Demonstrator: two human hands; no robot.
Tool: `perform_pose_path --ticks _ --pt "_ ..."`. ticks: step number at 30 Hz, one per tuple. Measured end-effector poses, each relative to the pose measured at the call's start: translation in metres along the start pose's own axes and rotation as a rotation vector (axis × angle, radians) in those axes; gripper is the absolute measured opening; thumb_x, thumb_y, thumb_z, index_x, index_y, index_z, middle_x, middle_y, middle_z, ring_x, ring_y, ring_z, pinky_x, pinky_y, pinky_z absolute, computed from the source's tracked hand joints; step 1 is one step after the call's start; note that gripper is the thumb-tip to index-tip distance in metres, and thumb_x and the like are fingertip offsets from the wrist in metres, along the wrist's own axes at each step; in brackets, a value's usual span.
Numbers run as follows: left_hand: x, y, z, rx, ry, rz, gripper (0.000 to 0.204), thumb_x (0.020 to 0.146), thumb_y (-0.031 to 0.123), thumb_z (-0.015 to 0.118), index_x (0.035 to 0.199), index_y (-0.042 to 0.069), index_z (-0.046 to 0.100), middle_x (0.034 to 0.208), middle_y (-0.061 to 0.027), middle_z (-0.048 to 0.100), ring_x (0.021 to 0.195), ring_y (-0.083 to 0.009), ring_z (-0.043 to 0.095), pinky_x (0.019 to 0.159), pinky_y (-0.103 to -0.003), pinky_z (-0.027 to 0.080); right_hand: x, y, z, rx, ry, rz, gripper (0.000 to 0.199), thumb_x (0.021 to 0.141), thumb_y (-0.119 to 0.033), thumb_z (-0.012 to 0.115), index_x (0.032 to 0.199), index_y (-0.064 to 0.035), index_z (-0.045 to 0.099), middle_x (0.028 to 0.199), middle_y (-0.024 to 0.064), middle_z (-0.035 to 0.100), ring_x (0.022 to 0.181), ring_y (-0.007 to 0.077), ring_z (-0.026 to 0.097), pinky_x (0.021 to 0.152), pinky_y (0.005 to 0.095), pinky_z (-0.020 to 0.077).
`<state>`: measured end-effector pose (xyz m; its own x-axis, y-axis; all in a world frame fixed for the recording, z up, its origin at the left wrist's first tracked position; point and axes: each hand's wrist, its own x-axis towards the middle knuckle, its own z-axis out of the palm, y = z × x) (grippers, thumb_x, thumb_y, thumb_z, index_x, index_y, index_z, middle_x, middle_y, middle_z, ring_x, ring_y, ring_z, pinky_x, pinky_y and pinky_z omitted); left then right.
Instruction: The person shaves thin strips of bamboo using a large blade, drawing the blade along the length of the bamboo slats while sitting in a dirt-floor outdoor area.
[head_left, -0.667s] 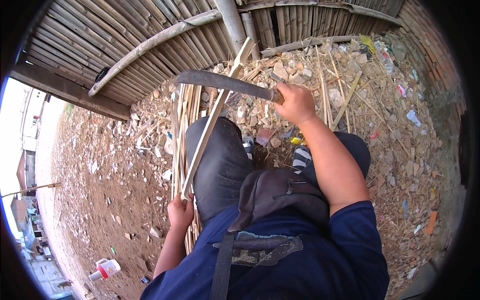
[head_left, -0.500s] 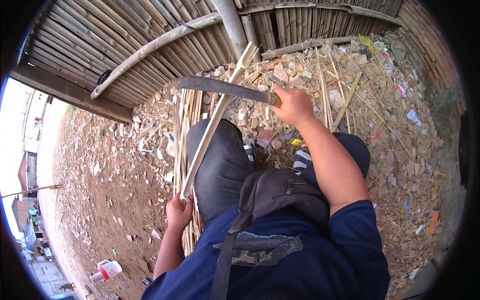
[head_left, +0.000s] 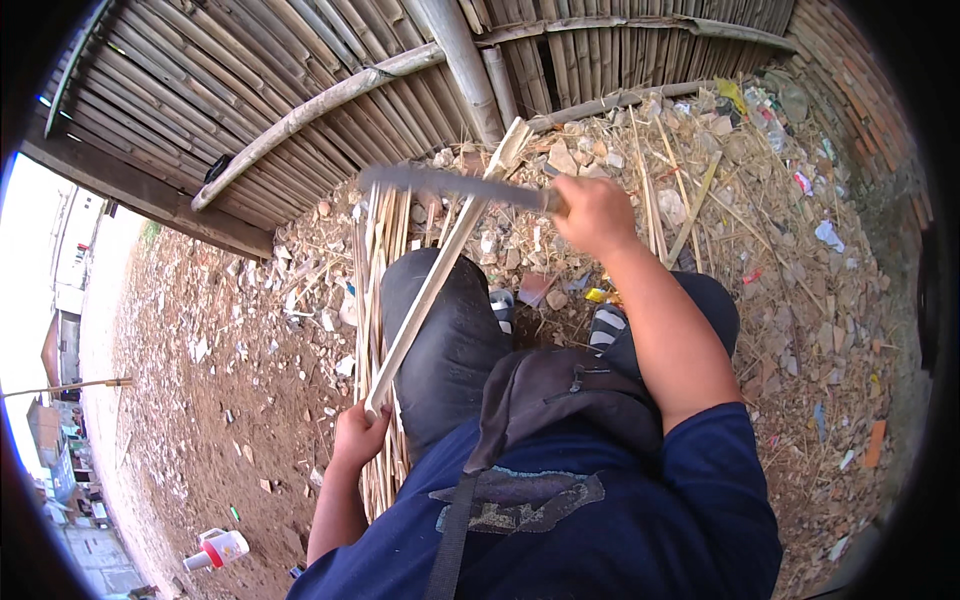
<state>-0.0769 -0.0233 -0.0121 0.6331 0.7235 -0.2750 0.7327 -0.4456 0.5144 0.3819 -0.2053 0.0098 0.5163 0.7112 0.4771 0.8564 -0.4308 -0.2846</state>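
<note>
My right hand (head_left: 598, 213) is closed around the handle of a machete (head_left: 455, 186), whose long dark blade points left and is blurred by motion. The blade lies across the upper part of a pale split bamboo strip (head_left: 428, 290); I cannot tell whether the two touch. My left hand (head_left: 360, 434) grips the lower end of that strip, which slants up and away to the right over my left knee. Beside my left leg lies a bundle of thin bamboo strips (head_left: 374, 268), partly hidden by the leg and hand.
A bamboo slat fence (head_left: 300, 95) with a round post (head_left: 462, 70) stands ahead. Stones and litter cover the ground near it. More loose strips (head_left: 648, 185) lie right of centre. A brick wall (head_left: 860, 95) rises at far right; a plastic bottle (head_left: 225, 547) lies lower left.
The machete blade has gone from sharp to blurred, and its tip sits slightly lower. The bamboo strip's far end appears lower and further right. Both hands keep their hold.
</note>
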Motion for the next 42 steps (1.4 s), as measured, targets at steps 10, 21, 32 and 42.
perform_pose_path --ticks 10,21,32,42 --pt "0.0 -0.008 0.008 -0.078 0.0 -0.018 0.034 0.095 0.033 0.071 0.1 -0.001 0.072 0.069 -0.014 0.07 0.064 -0.0199 0.066 0.064 -0.039 0.052 0.0 -0.016 -0.004 0.098 0.012 0.018 0.01 0.086 -0.021 0.072 0.094 -0.0174 0.065 0.069 0.0047 0.067 0.066 0.0234 0.07 0.06 0.039 0.0538" --pt "0.005 -0.026 0.012 0.021 0.012 -0.058 0.037 0.095 0.035 0.07 0.094 -0.002 0.071 0.066 -0.0168 0.067 0.061 -0.027 0.067 0.061 -0.043 0.051 0.017 0.008 0.001 0.16 -0.384 0.622 0.019 0.095 -0.019 0.065 0.114 -0.0146 0.067 0.078 0.0061 0.069 0.063 0.0182 0.065 0.059 0.0379 0.0552" --pt "-0.006 -0.018 0.012 -0.054 -0.033 -0.05 0.034 0.096 0.032 0.068 0.095 -0.002 0.07 0.071 -0.0172 0.07 0.067 -0.0262 0.069 0.067 -0.041 0.053 0.008 0.033 0.009 0.4 0.068 0.655 0.031 0.084 -0.026 0.073 0.11 -0.0087 0.072 0.095 0.0201 0.074 0.092 0.0386 0.071 0.081 0.0469 0.0555" --pt "-0.001 -0.026 0.009 -0.14 -0.146 -0.115 0.031 0.096 0.028 0.068 0.096 -0.003 0.072 0.071 -0.0109 0.071 0.068 -0.0155 0.065 0.065 -0.038 0.052 0.003 -0.019 -0.024 0.205 -0.092 -0.034 0.016 0.08 -0.02 0.075 0.093 -0.0153 0.068 0.074 0.0077 0.069 0.071 0.0285 0.072 0.064 0.0417 0.0558"
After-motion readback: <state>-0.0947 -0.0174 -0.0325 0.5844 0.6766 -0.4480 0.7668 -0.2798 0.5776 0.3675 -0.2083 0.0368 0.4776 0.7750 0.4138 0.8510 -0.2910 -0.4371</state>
